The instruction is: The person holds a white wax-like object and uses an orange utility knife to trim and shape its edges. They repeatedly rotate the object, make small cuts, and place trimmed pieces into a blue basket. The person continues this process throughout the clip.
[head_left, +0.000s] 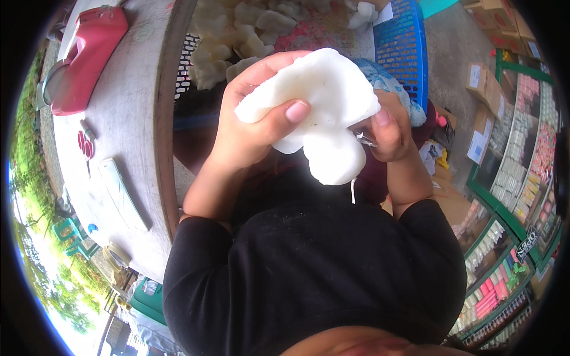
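A lumpy white wax candle (335, 157) with a broad, wavy-edged upper part is held up in front of my chest. A short white wick (353, 191) hangs from its rounded lower lobe. My left hand (258, 113) is closed on the left side, its thumb flat across the near face and its other fingers behind. At the right edge my right hand (393, 127) is closed, thumb pressed at the wax. Beside that thumb a small shiny, clear-looking bit (366, 140) shows; its kind I cannot make out.
Ahead, a perforated basket (186, 65) holds several whitish wax pieces (252, 41), next to a blue crate (409, 50). On the left table (142, 118) lie a pink tape dispenser (98, 53), red-handled scissors (86, 144) and a pale flat long object (123, 194). Right are boxes (484, 89) and green-framed shelves (496, 204).
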Tool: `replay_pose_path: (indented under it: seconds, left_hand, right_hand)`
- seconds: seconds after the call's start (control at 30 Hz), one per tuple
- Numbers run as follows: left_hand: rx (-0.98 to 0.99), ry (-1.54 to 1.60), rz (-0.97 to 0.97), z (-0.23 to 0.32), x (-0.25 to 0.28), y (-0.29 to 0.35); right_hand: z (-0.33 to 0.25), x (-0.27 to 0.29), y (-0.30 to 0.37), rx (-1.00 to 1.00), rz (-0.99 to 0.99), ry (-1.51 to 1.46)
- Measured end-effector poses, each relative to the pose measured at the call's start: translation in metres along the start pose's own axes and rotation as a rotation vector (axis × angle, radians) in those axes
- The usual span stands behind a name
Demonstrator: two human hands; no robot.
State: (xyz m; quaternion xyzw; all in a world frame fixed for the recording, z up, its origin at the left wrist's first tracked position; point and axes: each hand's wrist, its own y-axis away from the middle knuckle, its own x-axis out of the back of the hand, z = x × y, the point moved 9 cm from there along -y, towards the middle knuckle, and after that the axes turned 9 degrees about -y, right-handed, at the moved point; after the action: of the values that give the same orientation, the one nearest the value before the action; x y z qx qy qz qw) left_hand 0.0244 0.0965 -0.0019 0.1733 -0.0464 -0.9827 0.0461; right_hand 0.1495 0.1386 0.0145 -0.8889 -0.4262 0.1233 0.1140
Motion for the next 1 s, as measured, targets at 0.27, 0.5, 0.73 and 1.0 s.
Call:
replay_pose_path:
  seconds: [0.27,0.5,0.73,1.0]
  left_hand:
    - [-0.070,-0.056,-0.027,0.003,0.002,0.003]
    - [0.286,0.248,0.307,-0.039,0.024,0.009]
    - [0.348,0.260,0.333,-0.043,0.020,0.013]
    - [0.338,0.280,0.269,-0.042,0.006,0.017]
  right_hand:
    - [-0.010,-0.004,-0.007,0.136,-0.019,0.265]
    - [0.037,0.019,-0.002,-0.196,0.257,0.109]
    - [0.017,0.011,-0.006,0.067,0.208,0.408]
    - [-0.002,0.003,-0.004,0.280,0.130,0.698]
